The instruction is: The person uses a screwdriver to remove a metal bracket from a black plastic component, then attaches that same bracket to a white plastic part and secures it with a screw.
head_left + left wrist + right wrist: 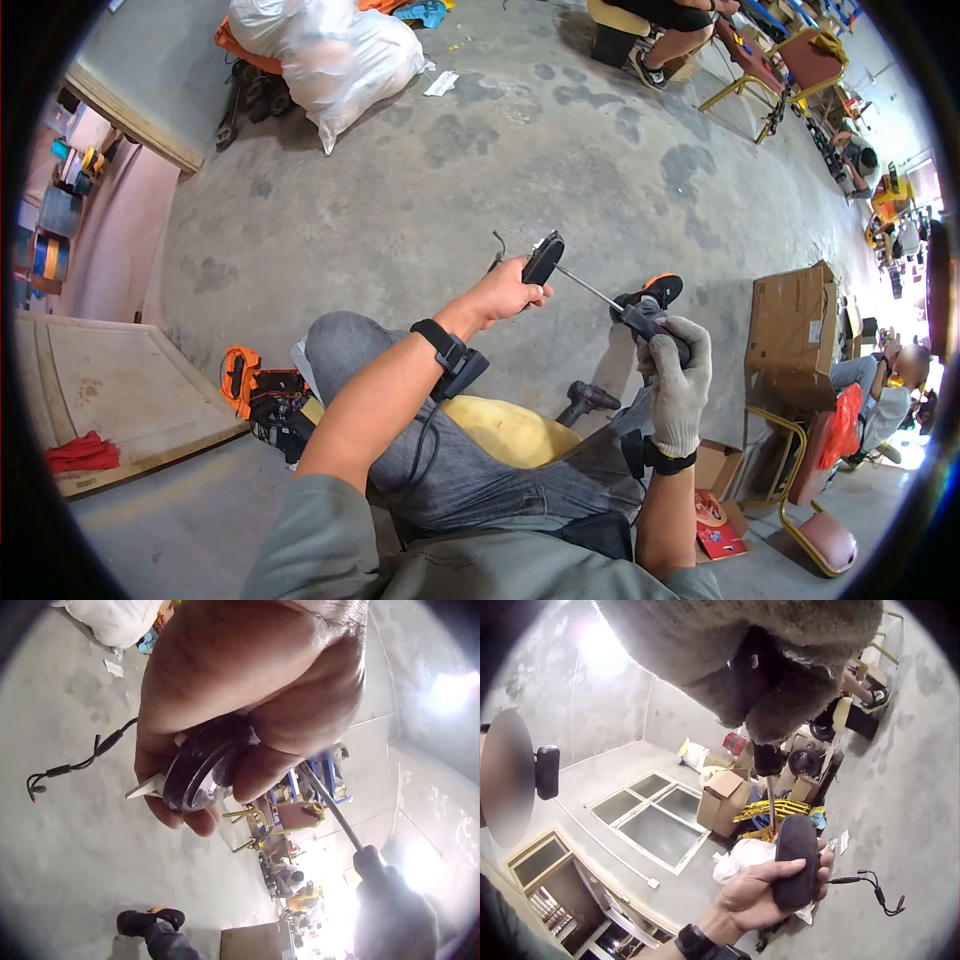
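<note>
My bare left hand (503, 292) grips a black oval housing (543, 257) between thumb and fingers, out in front of my knees. A thin dark cable (84, 761) with split ends hangs from it. In the left wrist view a round, glossy side of the housing and a small white tab (145, 787) show. My right hand (682, 380), in a knitted work glove, holds a screwdriver (650, 332) by its dark handle. The metal shaft (592, 288) points at the housing, its tip close beside it. In the right wrist view the housing's smooth back (796, 859) faces me.
A cordless drill (587, 400) lies on the floor by the yellow seat (512, 430) between my legs. An orange and black machine (262, 395) sits at left. Cardboard boxes (788, 320) and chairs stand at right; white sacks (340, 65) lie ahead. Other people sit farther off.
</note>
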`<state>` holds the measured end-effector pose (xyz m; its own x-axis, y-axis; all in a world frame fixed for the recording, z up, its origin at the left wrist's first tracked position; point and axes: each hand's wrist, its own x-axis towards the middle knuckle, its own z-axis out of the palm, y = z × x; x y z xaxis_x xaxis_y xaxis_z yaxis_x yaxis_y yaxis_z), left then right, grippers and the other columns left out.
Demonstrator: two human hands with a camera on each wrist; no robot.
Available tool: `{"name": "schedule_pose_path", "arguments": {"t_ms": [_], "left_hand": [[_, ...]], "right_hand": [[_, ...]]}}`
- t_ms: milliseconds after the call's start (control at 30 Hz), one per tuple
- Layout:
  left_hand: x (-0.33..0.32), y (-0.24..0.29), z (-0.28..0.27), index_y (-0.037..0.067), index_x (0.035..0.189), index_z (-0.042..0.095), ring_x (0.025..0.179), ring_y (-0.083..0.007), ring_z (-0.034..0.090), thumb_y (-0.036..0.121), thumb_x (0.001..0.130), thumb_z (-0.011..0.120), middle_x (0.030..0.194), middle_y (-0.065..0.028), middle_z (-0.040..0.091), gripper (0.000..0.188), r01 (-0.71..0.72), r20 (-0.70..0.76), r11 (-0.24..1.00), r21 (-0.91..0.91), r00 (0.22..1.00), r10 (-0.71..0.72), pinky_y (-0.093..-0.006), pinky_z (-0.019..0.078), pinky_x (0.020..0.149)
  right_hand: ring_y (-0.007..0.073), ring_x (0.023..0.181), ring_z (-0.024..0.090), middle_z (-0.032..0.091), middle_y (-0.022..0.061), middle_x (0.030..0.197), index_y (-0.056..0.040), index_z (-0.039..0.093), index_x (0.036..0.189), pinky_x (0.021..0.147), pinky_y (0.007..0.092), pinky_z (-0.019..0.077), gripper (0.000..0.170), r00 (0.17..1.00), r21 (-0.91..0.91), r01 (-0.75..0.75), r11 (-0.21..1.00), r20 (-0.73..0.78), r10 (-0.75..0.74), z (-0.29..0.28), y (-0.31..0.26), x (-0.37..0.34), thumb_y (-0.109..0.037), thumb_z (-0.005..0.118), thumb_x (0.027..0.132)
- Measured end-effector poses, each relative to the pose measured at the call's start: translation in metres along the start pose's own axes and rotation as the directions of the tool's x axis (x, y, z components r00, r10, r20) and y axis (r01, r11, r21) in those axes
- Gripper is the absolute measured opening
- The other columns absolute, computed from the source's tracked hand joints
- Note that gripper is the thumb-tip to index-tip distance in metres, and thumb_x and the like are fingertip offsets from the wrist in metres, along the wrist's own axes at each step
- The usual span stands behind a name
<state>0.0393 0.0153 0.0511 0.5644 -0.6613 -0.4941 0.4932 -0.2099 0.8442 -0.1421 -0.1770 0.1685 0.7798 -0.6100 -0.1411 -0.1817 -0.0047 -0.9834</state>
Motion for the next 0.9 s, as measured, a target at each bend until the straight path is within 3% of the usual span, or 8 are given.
{"name": "schedule_pose_path", "arguments": {"t_ms": [267,533,900], "left_hand": [[0.002,-0.005,0.001,-0.003,0.135,0.047,0.09,-0.0129,0.063,0.001,0.092,0.058,0.103,-0.0064,0.067,0.045,-0.025,0.008,0.995,0.096,1.0,0.024,-0.0297,0.0513,0.083],[0.001,-0.005,0.005,0.0,0.118,0.057,0.091,-0.0128,0.061,0.002,0.092,0.059,0.099,-0.0038,0.065,0.026,-0.019,-0.037,0.99,0.142,0.999,0.024,-0.0309,0.0487,0.085],[0.002,-0.009,0.007,0.0,0.123,0.055,0.092,-0.0132,0.059,0.002,0.091,0.059,0.099,-0.0026,0.064,0.033,-0.093,-0.033,0.973,0.209,0.994,0.102,-0.0308,0.047,0.087]], "right_hand": [[0.0118,0.073,0.062,0.065,0.0077,0.087,-0.0013,0.061,0.111,0.067,0.0267,0.0521,0.017,0.999,-0.032,0.01,0.999,0.032,-0.009,0.008,-0.004,0.002,-0.004,0.064,0.094],[0.0121,0.073,0.063,0.066,0.0079,0.087,-0.0018,0.061,0.11,0.067,0.027,0.053,0.016,0.999,-0.055,0.012,0.998,0.041,-0.01,0.01,-0.002,0.003,-0.005,0.063,0.094],[0.0125,0.075,0.064,0.066,0.0081,0.088,-0.0023,0.06,0.111,0.069,0.0271,0.0536,0.018,1.0,-0.072,-0.007,0.997,0.022,0.009,0.014,-0.006,0.002,-0.006,0.064,0.093]]}}
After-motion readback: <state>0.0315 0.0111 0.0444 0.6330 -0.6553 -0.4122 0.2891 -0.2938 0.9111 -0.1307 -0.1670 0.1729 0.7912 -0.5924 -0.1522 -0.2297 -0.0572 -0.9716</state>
